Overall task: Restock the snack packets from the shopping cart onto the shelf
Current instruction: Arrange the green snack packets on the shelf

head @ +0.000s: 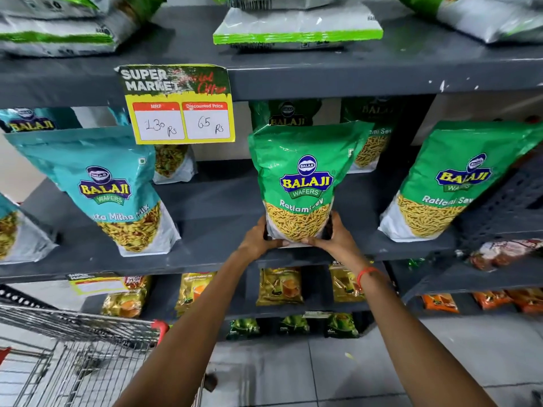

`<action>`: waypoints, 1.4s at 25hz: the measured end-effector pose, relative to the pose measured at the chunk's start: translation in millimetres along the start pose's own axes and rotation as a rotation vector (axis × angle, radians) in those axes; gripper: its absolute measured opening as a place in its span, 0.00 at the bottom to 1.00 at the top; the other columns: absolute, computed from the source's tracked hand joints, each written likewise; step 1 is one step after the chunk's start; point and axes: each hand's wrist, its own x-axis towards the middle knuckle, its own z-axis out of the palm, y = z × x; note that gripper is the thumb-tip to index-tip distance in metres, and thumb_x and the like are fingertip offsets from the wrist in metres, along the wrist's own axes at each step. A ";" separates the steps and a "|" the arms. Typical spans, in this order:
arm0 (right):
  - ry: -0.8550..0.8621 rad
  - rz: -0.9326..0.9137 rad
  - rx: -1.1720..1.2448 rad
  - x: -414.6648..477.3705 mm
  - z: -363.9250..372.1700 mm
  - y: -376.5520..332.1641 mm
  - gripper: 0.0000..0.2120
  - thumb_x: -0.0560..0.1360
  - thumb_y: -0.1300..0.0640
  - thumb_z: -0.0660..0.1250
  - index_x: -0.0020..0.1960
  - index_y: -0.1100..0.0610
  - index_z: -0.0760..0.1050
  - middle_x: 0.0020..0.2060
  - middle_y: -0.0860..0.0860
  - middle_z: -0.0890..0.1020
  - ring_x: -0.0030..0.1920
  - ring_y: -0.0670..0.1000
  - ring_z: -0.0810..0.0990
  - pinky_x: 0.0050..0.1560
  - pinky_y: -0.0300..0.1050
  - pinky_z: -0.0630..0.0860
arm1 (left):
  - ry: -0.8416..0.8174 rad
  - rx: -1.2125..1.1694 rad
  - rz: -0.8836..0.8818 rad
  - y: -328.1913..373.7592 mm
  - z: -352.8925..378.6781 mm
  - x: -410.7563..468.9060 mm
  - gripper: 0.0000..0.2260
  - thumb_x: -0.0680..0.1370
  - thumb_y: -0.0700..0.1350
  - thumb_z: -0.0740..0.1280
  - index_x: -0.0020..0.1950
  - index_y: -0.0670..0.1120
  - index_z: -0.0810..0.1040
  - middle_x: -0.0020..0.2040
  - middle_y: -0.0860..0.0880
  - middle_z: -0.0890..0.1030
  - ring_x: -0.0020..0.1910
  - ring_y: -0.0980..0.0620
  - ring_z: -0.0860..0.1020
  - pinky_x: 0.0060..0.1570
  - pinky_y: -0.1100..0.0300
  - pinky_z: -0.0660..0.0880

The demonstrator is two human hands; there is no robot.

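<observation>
— So, which step is this?
— Placing: the left hand (258,240) and right hand (335,237), arms stretched upward, clasp the base of a green glossy plastic Ratlami Sev packet (302,183), upright at the front edge of the grey metal shelf (217,212).
— Next?
— Probably seat it, then let go.

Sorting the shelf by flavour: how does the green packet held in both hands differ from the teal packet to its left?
The held green packet reads Ratlami Sev and shows thin yellow strands; the teal packet reads Mitha Mix and shows a mixed snack. The green one stands upright at the shelf front, left hand and right hand at its base; the teal one tilts, untouched. Both carry the Balaji Wafers logo and look similar in size.
</observation>
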 end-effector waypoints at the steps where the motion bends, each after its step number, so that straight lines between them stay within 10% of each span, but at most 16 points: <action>1: -0.002 0.006 -0.008 -0.4 -0.3 -1.6 0.39 0.62 0.49 0.80 0.66 0.52 0.62 0.63 0.51 0.76 0.60 0.46 0.72 0.56 0.40 0.68 | -0.008 -0.004 -0.001 1.2 -1.5 -1.2 0.39 0.69 0.44 0.75 0.73 0.45 0.57 0.69 0.42 0.72 0.66 0.42 0.72 0.65 0.52 0.71; 5: 0.004 0.017 0.050 -7.0 -3.7 -8.7 0.52 0.60 0.48 0.81 0.74 0.52 0.54 0.73 0.53 0.65 0.73 0.53 0.65 0.68 0.46 0.66 | -0.002 -0.048 0.029 11.1 5.1 -20.0 0.48 0.69 0.49 0.74 0.76 0.44 0.44 0.78 0.43 0.54 0.76 0.44 0.56 0.75 0.49 0.58; 10: 0.482 -0.212 0.051 -45.7 -5.1 -19.8 0.43 0.68 0.38 0.71 0.74 0.54 0.57 0.71 0.55 0.65 0.71 0.49 0.65 0.71 0.43 0.65 | 0.550 0.314 0.415 45.9 57.0 -65.1 0.37 0.78 0.57 0.57 0.75 0.44 0.39 0.77 0.44 0.41 0.77 0.50 0.42 0.74 0.53 0.46; 13: 0.858 -0.326 -0.025 -58.1 -29.0 -9.0 0.31 0.74 0.51 0.70 0.70 0.62 0.62 0.67 0.60 0.68 0.68 0.48 0.67 0.69 0.35 0.66 | 0.425 0.246 0.759 80.0 108.1 -57.5 0.29 0.80 0.46 0.57 0.76 0.43 0.45 0.77 0.48 0.46 0.77 0.54 0.47 0.75 0.60 0.54; 15: 1.005 -0.213 0.035 -59.7 -57.4 11.5 0.33 0.74 0.56 0.71 0.72 0.66 0.60 0.68 0.65 0.65 0.69 0.53 0.67 0.72 0.38 0.63 | 0.211 0.127 0.660 104.7 137.5 -36.6 0.29 0.80 0.45 0.59 0.76 0.44 0.47 0.78 0.49 0.49 0.77 0.53 0.53 0.71 0.58 0.62; 20: 0.717 0.116 0.038 -51.8 -121.1 68.3 0.47 0.69 0.56 0.76 0.76 0.64 0.49 0.76 0.61 0.56 0.77 0.57 0.55 0.77 0.51 0.56 | -0.134 0.025 0.268 126.7 174.6 36.6 0.44 0.72 0.40 0.72 0.76 0.42 0.44 0.76 0.39 0.58 0.73 0.41 0.62 0.66 0.53 0.65; 35: 0.579 0.021 0.123 -43.6 -147.4 89.7 0.45 0.67 0.59 0.77 0.76 0.57 0.53 0.74 0.54 0.64 0.73 0.52 0.64 0.75 0.52 0.62 | -0.212 -0.051 0.319 122.3 193.7 68.8 0.32 0.70 0.44 0.74 0.71 0.44 0.64 0.67 0.42 0.75 0.64 0.43 0.75 0.60 0.55 0.71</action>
